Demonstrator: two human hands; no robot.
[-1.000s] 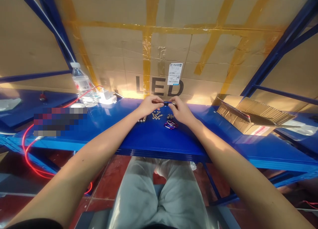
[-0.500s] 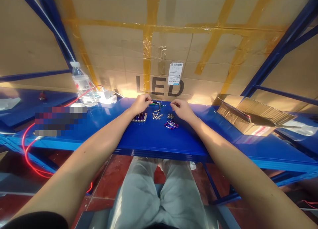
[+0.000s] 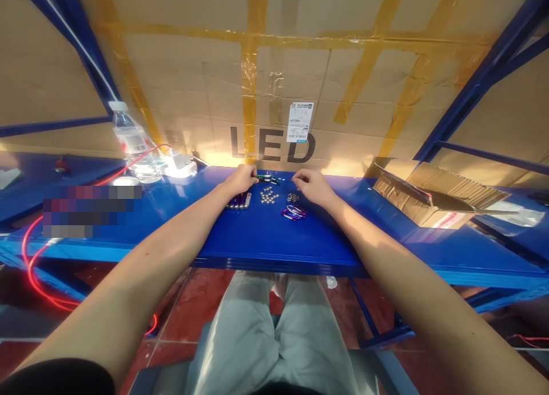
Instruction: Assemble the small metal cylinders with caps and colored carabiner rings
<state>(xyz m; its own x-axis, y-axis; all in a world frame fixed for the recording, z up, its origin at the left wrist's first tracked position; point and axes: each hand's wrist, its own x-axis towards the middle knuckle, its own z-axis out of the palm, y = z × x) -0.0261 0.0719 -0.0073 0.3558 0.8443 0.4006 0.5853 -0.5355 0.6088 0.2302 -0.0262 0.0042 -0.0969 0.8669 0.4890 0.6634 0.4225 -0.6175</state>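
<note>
My left hand (image 3: 243,179) is closed, its fingertips at the near end of several slim green and dark pieces (image 3: 268,179) lying at the back of the blue table; what the fingers pinch is too small to make out. Under its wrist, a row of dark purple tubes with silver ends (image 3: 241,200) is partly hidden. My right hand (image 3: 313,186) hovers to the right with thumb and fingers curled together; anything between them is hidden. Between the hands lie small silver caps (image 3: 269,196), a pile of little metal parts (image 3: 293,198) and shiny purple and silver carabiners (image 3: 294,212).
A water bottle (image 3: 135,146) and a white power strip (image 3: 180,165) with a red cable stand at the left back. An open cardboard box (image 3: 433,203) is at the right. Behind the table rises a large taped carton (image 3: 206,98) marked LED.
The view has shifted slightly. My left hand stays by the green pieces, which sit a little differently at its fingertips. My right hand keeps its curled pose.
</note>
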